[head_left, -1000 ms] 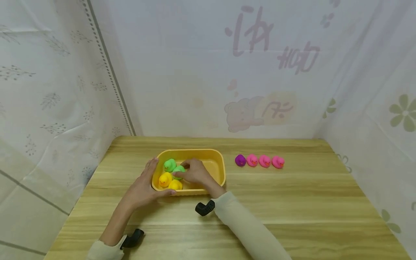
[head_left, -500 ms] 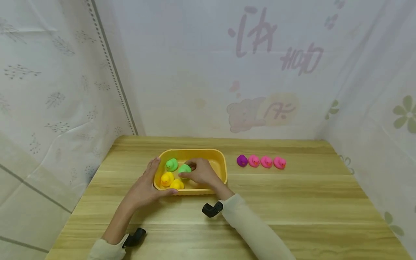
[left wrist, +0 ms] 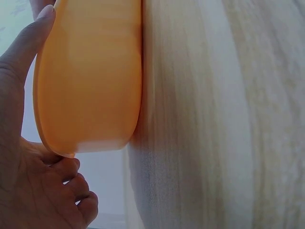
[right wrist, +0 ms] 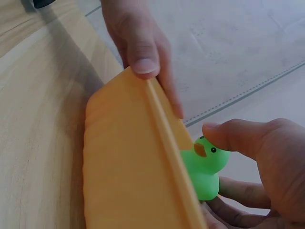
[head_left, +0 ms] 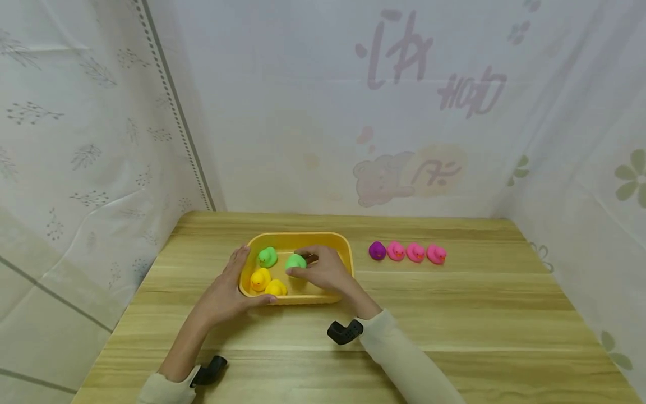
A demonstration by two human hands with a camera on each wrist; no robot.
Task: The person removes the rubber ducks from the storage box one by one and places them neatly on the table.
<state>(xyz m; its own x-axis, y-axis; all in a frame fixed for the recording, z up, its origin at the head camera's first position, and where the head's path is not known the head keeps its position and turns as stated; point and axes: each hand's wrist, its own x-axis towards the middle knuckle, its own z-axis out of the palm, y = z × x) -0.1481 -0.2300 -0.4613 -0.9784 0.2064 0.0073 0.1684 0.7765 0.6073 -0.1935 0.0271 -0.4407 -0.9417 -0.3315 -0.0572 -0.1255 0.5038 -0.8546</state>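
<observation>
Presently the right hand (head_left: 325, 270) pinches a small green rubber duck (head_left: 295, 262) by its body, just above the yellow plastic tub (head_left: 339, 247) at frame centre. The left hand (head_left: 227, 289) grips the tub's left rim. Judged light, soft and squeezable; a gentle side pinch should suffice.

ducks (head_left: 267, 272) in tub (head_left: 343, 247), others (head_left: 407, 251) right
</observation>
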